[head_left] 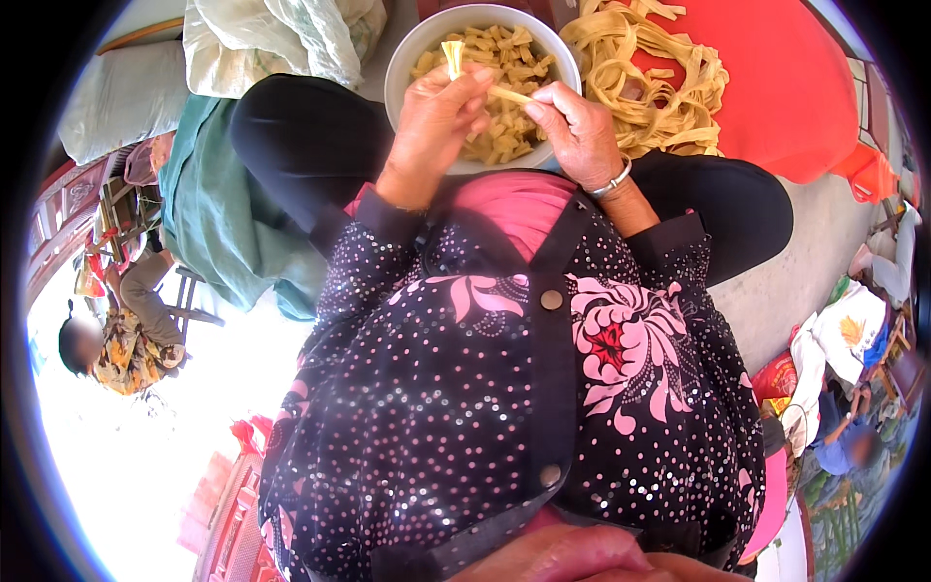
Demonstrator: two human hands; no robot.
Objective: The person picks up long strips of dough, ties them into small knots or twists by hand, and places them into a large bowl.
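A pale yellow strip (pixel 509 94), which looks like tofu skin, is stretched between my two hands above a white bowl (pixel 396 80). My left hand (pixel 436 121) is closed on the strip, and a flared end of it sticks up past the thumb. Thumb and fingers of my right hand (pixel 580 134), with a bracelet at its wrist, pinch the other stretch. Many short knotted pieces (pixel 514 136) of the same yellow stuff lie in the bowl beneath. To the right of it, long loose strips (pixel 621 73) are heaped in a tangle on red cloth.
The red cloth (pixel 781 97) spreads at the upper right. A white plastic bag (pixel 281 44) and a green cloth (pixel 208 194) lie on the left. One person (pixel 136 349) sits at the far left, another in blue (pixel 839 436) at the far right.
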